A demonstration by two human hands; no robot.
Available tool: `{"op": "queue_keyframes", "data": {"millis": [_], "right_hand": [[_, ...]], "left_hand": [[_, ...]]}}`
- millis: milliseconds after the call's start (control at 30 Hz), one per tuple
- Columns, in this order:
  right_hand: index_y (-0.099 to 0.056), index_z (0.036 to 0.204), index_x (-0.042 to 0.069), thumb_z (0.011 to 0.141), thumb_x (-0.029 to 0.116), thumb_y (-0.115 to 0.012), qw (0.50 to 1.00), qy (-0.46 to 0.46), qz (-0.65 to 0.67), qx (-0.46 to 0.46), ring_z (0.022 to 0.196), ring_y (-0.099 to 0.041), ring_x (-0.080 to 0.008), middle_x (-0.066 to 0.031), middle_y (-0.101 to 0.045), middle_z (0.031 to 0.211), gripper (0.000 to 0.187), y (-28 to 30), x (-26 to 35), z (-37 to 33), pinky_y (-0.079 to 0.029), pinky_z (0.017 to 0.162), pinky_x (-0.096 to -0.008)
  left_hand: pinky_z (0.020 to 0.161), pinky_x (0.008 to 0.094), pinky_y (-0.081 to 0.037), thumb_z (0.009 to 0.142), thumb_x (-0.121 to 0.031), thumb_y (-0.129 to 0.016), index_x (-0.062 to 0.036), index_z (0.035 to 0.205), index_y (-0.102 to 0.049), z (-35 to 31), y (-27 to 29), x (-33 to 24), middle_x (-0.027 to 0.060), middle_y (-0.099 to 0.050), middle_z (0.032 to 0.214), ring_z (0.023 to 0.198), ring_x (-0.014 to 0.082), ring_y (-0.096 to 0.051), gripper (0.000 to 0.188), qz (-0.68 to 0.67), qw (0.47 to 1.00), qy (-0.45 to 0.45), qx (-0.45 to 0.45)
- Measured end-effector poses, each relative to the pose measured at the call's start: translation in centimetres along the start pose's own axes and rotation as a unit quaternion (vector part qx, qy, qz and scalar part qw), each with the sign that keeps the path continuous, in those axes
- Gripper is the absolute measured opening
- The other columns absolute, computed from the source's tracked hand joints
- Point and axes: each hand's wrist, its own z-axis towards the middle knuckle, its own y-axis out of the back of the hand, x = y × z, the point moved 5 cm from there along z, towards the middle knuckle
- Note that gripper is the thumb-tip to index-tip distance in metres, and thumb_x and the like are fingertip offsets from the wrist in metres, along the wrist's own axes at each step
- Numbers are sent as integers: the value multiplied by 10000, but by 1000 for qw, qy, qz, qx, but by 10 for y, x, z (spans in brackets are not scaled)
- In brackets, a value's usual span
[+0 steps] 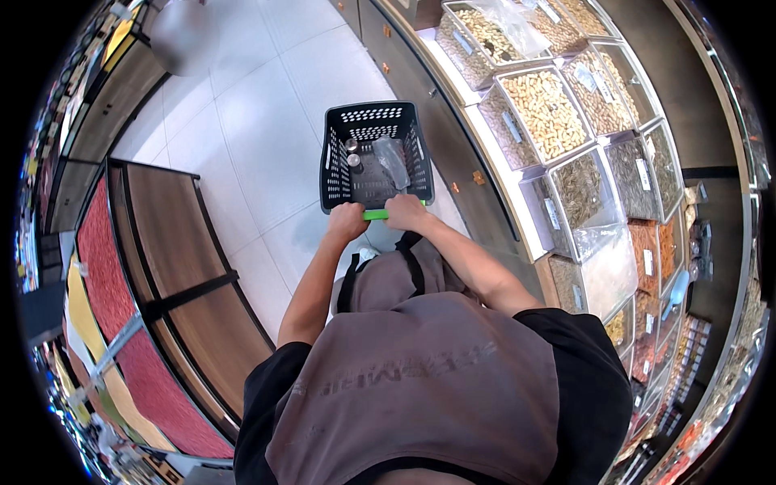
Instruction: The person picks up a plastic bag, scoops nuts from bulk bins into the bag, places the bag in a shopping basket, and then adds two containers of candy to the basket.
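Note:
Both of my hands grip the green handle (376,215) of a black perforated shopping basket (330,174) in front of me. My left hand (347,220) is wrapped round the handle's left part, and my right hand (406,212) closes on its right part. Inside the basket, two small jars or bottles with silvery tops (353,160) stand on the left. A clear plastic bag (391,162) lies to their right; what it contains, if anything, I cannot make out.
Clear bins of peanuts (543,113) and other dried goods line a counter (529,238) on the right. A wooden display stand (182,242) with red and yellow grains is on the left. Pale floor tiles (259,105) run between them. A blurred shape (184,36) is at the far left.

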Motion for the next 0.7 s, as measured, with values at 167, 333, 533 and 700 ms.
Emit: {"op": "queue_keyframes", "data": {"millis": [167,333,533,700], "right_hand": [[-739,832,44,750,307,-673,999,-5,-32,25,830,-704,-337,-177,-716,839,284,38,-31,47,-561,778,-440],[-735,769,51,744,294,-674,997,21,-63,25,806,-702,-333,-169,-711,802,252,93,-69,115,-557,756,-436],[-667,932,42,719,229,-681,998,-24,-36,-45,948,-656,-326,-167,-691,946,284,131,-107,192,-475,922,-425],[-506,1279,4,730,144,-672,967,-114,50,-224,1328,-397,-382,-242,-419,1421,590,165,-123,210,-374,1054,-453]], "left_hand": [[706,503,-532,795,-272,-648,-67,850,-698,57,24,5,189,-679,770,772,385,-670,218,-39,998,-45,7],[746,511,-514,828,-342,-638,-28,920,-653,123,64,7,219,-676,848,838,412,-655,328,-102,994,-31,-19],[766,529,-485,930,-468,-569,3,955,-604,207,97,26,257,-663,894,892,443,-632,473,-145,989,-10,-19],[729,548,-476,957,-482,-529,-5,922,-563,276,117,38,277,-651,856,851,471,-623,479,-138,988,11,-61]]}}
